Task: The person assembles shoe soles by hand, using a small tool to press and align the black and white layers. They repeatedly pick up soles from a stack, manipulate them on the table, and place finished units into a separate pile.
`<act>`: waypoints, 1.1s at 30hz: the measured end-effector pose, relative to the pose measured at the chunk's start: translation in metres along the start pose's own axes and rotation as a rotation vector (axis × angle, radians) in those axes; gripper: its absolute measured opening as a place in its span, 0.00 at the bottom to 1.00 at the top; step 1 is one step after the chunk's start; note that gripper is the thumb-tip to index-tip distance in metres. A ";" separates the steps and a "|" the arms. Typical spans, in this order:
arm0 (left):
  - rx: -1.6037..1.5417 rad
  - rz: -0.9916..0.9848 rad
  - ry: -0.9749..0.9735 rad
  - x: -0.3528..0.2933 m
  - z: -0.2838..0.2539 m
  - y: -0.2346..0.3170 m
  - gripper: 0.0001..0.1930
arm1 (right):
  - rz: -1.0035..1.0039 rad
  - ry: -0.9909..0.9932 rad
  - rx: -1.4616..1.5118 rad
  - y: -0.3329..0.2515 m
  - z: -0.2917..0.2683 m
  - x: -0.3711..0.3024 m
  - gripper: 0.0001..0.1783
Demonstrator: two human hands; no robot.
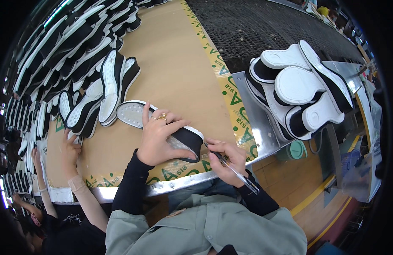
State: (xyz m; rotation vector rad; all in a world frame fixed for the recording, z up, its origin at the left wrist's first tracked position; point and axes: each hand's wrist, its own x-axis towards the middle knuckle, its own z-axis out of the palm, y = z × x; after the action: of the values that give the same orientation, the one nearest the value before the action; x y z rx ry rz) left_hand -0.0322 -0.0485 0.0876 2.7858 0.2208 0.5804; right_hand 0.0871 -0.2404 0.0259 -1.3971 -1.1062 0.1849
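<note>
A black and white wedge shoe sole lies tilted on its side on the brown table covering, its thick heel end toward my right. My left hand is closed around the middle of it, thumb along the near edge and fingers over the far one. In my right hand is a slim pen with a clear barrel, its tip close to the heel's white rim. Whether the tip touches the sole, I cannot tell. Two more soles lean together just beyond my left hand.
At the right, a pile of soles rests on the metal table edge, beside a dark mesh belt. Many soles are stacked at the far left. A co-worker's hand reaches in from the left. A green bucket stands below.
</note>
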 end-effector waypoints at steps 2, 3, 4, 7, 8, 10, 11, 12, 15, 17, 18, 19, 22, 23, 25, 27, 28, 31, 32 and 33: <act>0.003 0.010 0.002 0.001 0.000 0.000 0.38 | -0.013 -0.006 0.003 0.001 0.001 0.000 0.11; 0.004 0.013 0.006 0.002 0.000 0.000 0.38 | -0.010 -0.008 0.004 0.001 0.001 0.000 0.11; 0.009 0.020 0.008 0.002 0.000 0.000 0.39 | -0.007 -0.010 0.006 0.000 0.000 0.001 0.11; 0.019 0.034 0.016 0.002 0.002 -0.001 0.41 | -0.007 -0.005 0.005 -0.002 0.001 0.002 0.10; 0.017 0.037 0.018 0.002 0.002 -0.001 0.41 | -0.008 -0.001 0.004 -0.003 0.002 0.003 0.10; 0.010 0.034 0.015 0.002 0.002 0.000 0.40 | -0.003 -0.001 0.004 -0.004 0.003 0.004 0.10; 0.006 0.030 0.010 0.002 0.001 0.000 0.39 | -0.001 -0.001 0.004 -0.005 0.003 0.004 0.10; 0.002 0.028 0.007 0.003 0.001 0.000 0.38 | -0.004 -0.006 -0.001 -0.004 0.003 0.004 0.10; -0.003 0.024 -0.003 0.002 0.001 0.000 0.39 | -0.013 -0.007 -0.014 -0.004 0.003 0.003 0.09; 0.003 0.026 0.001 0.003 0.001 0.000 0.39 | -0.017 0.011 -0.020 -0.005 0.003 0.005 0.09; 0.003 0.026 0.002 0.002 0.001 0.000 0.39 | -0.020 0.008 -0.024 -0.005 0.003 0.004 0.08; 0.004 0.027 0.005 0.002 0.002 0.000 0.39 | -0.023 0.005 -0.028 -0.004 0.003 0.004 0.08; 0.008 0.027 0.002 0.002 0.002 -0.001 0.39 | -0.032 -0.007 -0.046 -0.002 0.003 0.003 0.08; 0.008 0.025 -0.005 0.002 0.002 -0.001 0.39 | -0.035 -0.011 -0.053 -0.001 0.003 0.003 0.08; 0.009 0.030 -0.004 0.003 0.002 -0.001 0.39 | -0.050 0.014 -0.029 -0.001 0.004 0.004 0.08; 0.008 0.038 0.009 0.004 0.002 -0.001 0.40 | -0.044 0.005 -0.038 -0.002 0.003 0.005 0.07; 0.003 0.034 0.008 0.004 0.002 -0.001 0.40 | -0.030 -0.016 -0.059 -0.002 0.001 0.004 0.07; -0.004 0.029 0.008 0.003 0.002 0.000 0.40 | -0.028 0.000 -0.048 -0.003 0.001 0.004 0.07; -0.004 0.030 0.010 0.003 0.002 0.000 0.40 | -0.034 0.018 -0.031 -0.004 0.002 0.005 0.07; -0.006 0.032 0.013 0.003 0.002 0.001 0.40 | -0.040 0.024 -0.029 -0.003 0.002 0.005 0.07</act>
State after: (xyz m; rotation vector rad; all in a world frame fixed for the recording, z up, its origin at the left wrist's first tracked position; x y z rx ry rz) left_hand -0.0283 -0.0488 0.0871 2.7852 0.1777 0.6061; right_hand 0.0867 -0.2362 0.0308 -1.3985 -1.1205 0.1235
